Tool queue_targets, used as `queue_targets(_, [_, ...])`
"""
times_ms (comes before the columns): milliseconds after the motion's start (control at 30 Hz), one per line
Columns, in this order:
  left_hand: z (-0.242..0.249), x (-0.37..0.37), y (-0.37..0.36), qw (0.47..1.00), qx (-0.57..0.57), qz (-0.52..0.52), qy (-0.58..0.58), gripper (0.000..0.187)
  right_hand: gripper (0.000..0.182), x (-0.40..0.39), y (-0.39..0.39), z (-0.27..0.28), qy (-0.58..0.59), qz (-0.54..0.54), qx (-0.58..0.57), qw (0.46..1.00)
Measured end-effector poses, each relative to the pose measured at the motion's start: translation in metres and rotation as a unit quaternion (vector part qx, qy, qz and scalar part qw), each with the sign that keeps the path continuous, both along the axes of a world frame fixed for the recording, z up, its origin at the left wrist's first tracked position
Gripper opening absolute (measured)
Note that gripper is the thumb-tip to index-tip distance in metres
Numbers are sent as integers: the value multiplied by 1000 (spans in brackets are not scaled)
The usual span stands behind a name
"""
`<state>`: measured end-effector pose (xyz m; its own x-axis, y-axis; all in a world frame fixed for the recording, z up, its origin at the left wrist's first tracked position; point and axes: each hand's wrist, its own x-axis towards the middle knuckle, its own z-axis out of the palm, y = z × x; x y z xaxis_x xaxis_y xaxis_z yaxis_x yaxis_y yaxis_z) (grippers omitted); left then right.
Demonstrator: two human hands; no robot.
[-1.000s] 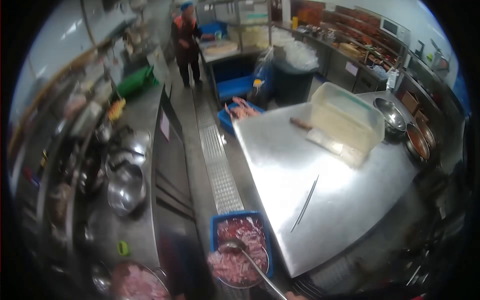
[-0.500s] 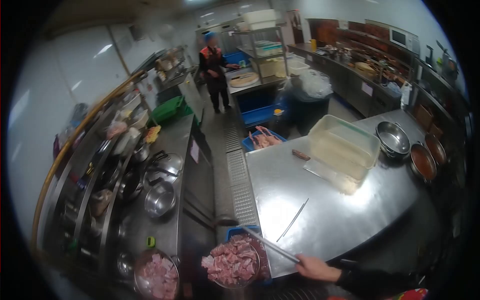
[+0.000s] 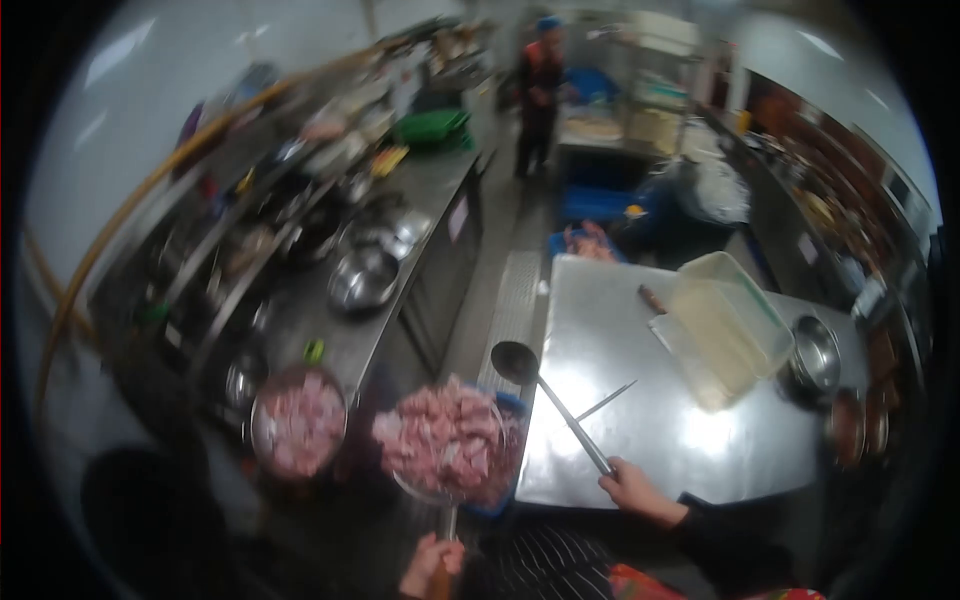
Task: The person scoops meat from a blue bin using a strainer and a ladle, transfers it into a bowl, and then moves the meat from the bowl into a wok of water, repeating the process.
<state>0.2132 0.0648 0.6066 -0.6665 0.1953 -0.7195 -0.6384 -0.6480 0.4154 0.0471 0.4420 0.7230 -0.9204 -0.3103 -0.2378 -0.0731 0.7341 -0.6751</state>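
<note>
My right hand (image 3: 638,492) is closed around the handle end of a long metal ladle (image 3: 575,425). Its dark bowl reaches past the left edge of the steel table (image 3: 600,350). Low in the view, my left hand (image 3: 432,565) grips the wooden-ended handle of a round strainer (image 3: 432,494), heaped with chunks of raw meat (image 3: 440,435). Beneath and to the right of the strainer is a blue bin (image 3: 508,410), partly hidden, with reddish contents. A metal bowl of more raw meat pieces (image 3: 300,422) stands to the left.
On the steel table are a translucent tub (image 3: 730,320), a knife (image 3: 651,298), a thin rod (image 3: 608,398) and metal bowls (image 3: 815,355). Pans (image 3: 363,278) line the left counter. A person (image 3: 540,95) stands at the far end of the aisle, beside shelving.
My left hand has come into view holding the strainer's handle. The ladle has swung upward, its bowl now higher and further right in view. The camera has turned left, and the view is blurred.
</note>
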Motion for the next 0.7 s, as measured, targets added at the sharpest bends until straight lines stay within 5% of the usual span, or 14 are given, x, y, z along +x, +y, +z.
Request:
queue_targets(67, [20,17,20,999,-7,24,34,14,25,-8,-5,20,-250,-45,-94,963])
queue_targets(133, [45,28,40,992,40,100,60,8,19,-24,-7,32,-328,9,-88,941])
queue_targets(200, [73,49,70,988,18,137,67,10,16,-33,-13,55,-545,6,-134,828])
queue_targets(267, [100,69,95,976,11,208,69,14,17,-41,-19,56,-602,46,-121,788])
queue_targets(333, [114,97,120,959,24,274,62,16,22,-43,-32,55,-708,59,-156,686])
queue_targets(533, [128,187,211,870,-18,489,62,21,32,-32,-109,43,-694,251,16,675])
queue_targets(700, [114,260,258,774,-48,631,15,15,5,59,-206,28,-530,447,67,717])
